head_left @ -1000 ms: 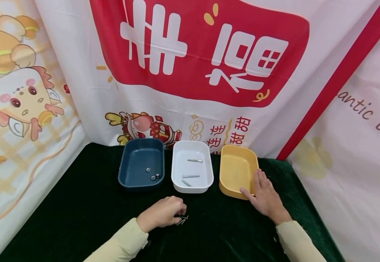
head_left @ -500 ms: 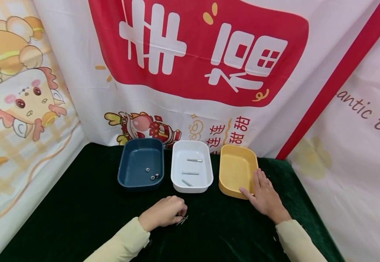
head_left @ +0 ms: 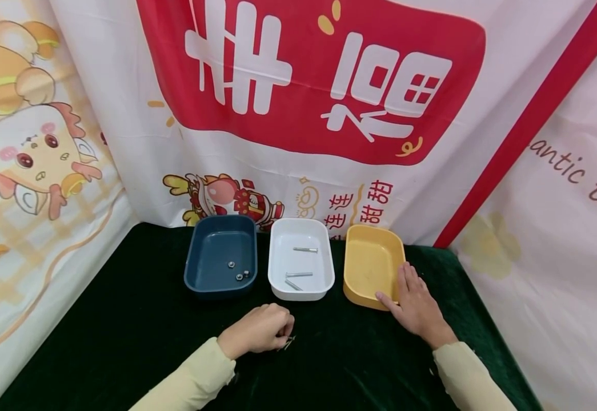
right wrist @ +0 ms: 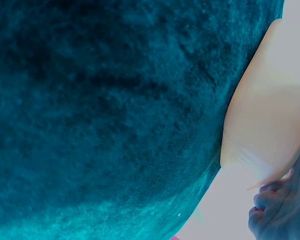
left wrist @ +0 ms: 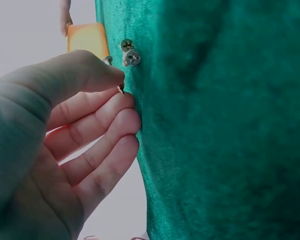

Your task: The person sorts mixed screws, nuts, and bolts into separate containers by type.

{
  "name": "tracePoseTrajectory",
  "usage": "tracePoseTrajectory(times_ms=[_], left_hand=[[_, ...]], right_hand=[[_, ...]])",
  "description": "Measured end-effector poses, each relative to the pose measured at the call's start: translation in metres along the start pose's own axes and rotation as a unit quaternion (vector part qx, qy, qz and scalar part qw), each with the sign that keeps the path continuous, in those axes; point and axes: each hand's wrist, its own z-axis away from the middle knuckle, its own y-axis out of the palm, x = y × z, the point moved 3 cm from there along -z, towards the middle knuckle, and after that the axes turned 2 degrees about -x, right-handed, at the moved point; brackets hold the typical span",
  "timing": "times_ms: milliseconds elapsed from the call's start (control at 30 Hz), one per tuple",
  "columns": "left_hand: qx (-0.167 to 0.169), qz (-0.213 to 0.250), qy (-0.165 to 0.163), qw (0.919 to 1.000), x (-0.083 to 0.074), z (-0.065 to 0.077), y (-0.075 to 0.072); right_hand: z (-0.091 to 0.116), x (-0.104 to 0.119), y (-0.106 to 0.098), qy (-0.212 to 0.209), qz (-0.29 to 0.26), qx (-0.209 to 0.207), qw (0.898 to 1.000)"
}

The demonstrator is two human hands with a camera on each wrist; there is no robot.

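Observation:
In the head view my left hand point(head_left: 258, 330) is low over a small group of screws point(head_left: 289, 342) on the dark green cloth, partly hiding them. The left wrist view shows its thumb and index finger pinching a small screw point(left wrist: 121, 89), of which only a pointed bit shows. Cross-slotted screw heads point(left wrist: 132, 57) stand out just beyond the fingertips. My right hand point(head_left: 421, 314) rests on the near right side of a yellow tray point(head_left: 372, 299), thumb over the rim, fingers straight along the outside.
A white tray point(head_left: 301, 295) in the middle holds three long bolts point(head_left: 299, 274). To its left, a blue tray point(head_left: 220, 240) contains three nuts point(head_left: 239, 277). Printed cloth hangs point(head_left: 298, 142) behind the trays and at both sides. Green velvet point(head_left: 123, 342) covers the table.
My left hand has edged slightly right and covers more of the screws. The right hand keeps its place on the yellow tray. The head view has shifted a little.

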Motion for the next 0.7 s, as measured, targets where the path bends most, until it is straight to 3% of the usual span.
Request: tracePoseTrajectory(times_ms=[367, 700], left_hand=[[-0.024, 0.008, 0.016, 0.9996, -0.013, -0.008, -0.013], [-0.042, -0.008, 0.04, 0.9983, -0.033, -0.03, -0.027]], right_hand=[[-0.001, -0.001, 0.001, 0.001, 0.001, -0.002, 1.0], [-0.001, -0.001, 0.001, -0.001, 0.01, -0.003, 1.0]])
